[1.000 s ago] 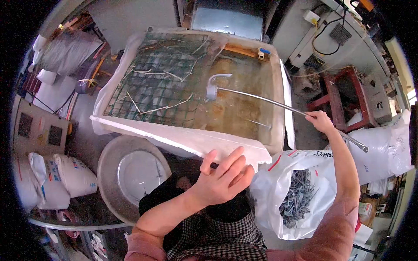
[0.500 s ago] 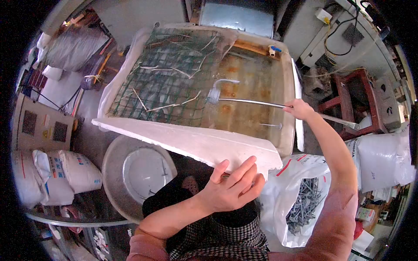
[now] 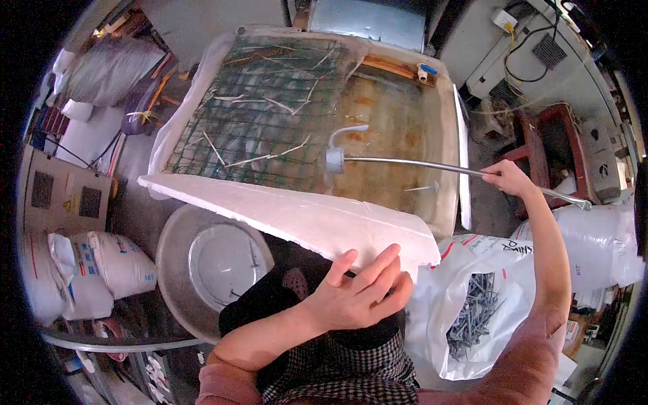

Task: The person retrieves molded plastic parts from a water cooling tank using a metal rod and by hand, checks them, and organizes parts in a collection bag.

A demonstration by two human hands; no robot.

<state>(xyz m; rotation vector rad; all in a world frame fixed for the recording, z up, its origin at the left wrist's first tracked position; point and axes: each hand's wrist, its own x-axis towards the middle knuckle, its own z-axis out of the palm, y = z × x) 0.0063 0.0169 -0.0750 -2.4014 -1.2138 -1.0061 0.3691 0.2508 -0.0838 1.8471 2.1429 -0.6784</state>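
Rod: I have the metal rod (image 3: 418, 164) lying across the tank (image 3: 442, 135), its long axis running mostly left to right, dipping a little toward its free end on the right
Rod head: the grey-white head (image 3: 335, 160) sits at the rod's left end, beside the right edge of the green mesh (image 3: 202, 158); I can't tell how far it dips into the liquid
Right hand: my right hand (image 3: 511, 179) is closed round the rod past the tank's right side, so the head lies well off to its left, with a shorter stretch of rod reaching out beyond the fingers
Left hand: my left hand (image 3: 361, 290) is open, fingers spread and half curled, at the near edge of the white board (image 3: 283, 208); whether it presses there I can't tell
Nearer hand: the right has the rod; the left is nearer me, below the board, apart from rod and head
Small piece: a thin pale piece (image 3: 423, 187) lies in the tank, below the rod in my view and left of the right hand
Bag: the open white bag (image 3: 432, 337) of grey pieces (image 3: 476, 314) stands between my forearms, on the near side of the tank
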